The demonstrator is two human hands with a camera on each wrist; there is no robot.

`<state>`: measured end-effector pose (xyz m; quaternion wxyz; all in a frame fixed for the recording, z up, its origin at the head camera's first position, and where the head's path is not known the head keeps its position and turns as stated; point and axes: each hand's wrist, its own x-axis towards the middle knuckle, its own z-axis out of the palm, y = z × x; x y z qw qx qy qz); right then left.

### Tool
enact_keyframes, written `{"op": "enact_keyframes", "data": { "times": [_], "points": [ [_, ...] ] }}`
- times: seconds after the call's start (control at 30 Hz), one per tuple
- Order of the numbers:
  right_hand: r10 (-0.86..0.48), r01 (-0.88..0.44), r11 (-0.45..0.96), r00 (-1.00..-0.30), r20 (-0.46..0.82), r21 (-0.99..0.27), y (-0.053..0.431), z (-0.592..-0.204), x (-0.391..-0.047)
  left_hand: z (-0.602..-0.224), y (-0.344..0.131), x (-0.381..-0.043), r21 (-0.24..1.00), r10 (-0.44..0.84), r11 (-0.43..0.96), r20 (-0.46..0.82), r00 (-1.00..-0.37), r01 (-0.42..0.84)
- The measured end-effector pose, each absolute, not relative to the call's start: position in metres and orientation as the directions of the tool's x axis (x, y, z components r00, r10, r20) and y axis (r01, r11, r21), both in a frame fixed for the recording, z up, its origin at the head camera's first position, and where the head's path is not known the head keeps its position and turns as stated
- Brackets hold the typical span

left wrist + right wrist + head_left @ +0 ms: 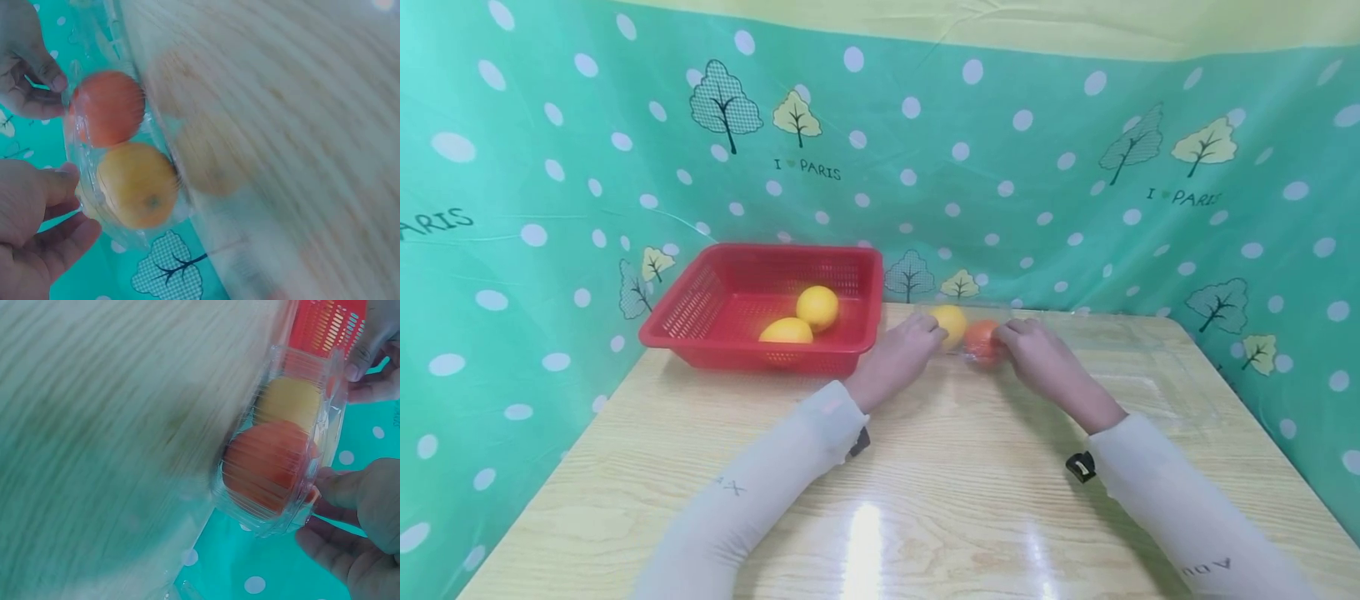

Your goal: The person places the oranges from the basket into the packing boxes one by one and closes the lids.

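Table [962, 467], pale wood grain, glossy, with bright reflections toward its near edge. Sleeves, two, white: left [775, 475] and right [1187, 508], each with lettering, each with a small black fitting [1081, 467] at the cuff. Clear plastic pieces [1138, 392], lying on the table at the right, outlines faint, number uncertain. Left hand [904, 348]: fingers bent, thumb and fingertips pinching the edge of the clear container. Right hand [1039, 357]: likewise bent, thumb and fingers pinching that container at its opposite end. Basket [722, 356], red plastic, slatted sides, standing on the table to the left of the left hand; contents, two yellow fruits, one toward the front wall [786, 331], the other just behind it and slightly right [817, 307]. Clear container [265, 524], thin ribbed plastic, between the two hands near the table's far edge, to the right of the basket; contents, two round fruits side by side: one orange-red [981, 340], by the right hand, and one yellow-orange [951, 323], by the left hand. Curtain [925, 183], green with white dots, printed trees and "I PARIS" lettering, a pale yellow band along the top, hanging behind the table and at both sides.
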<state>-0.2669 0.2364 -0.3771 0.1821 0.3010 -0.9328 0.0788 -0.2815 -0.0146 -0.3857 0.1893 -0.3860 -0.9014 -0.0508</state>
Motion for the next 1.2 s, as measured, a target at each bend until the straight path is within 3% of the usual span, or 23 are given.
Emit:
{"op": "enact_keyframes", "data": {
  "times": [0.4, 1.2],
  "points": [
    [-0.516, -0.562, 0.826, -0.787, 0.338, -0.048, 0.234, -0.373, -0.285, -0.384, -0.007, -0.292, 0.095, 0.593, 0.744, 0.361, -0.72, 0.661],
    [-0.474, -0.52, 0.851, -0.825, 0.309, -0.082, 0.237, -0.374, -0.306, -0.395, 0.012, -0.314, 0.165, 0.418, 0.842, 0.405, -0.814, 0.514]
  ]
}}
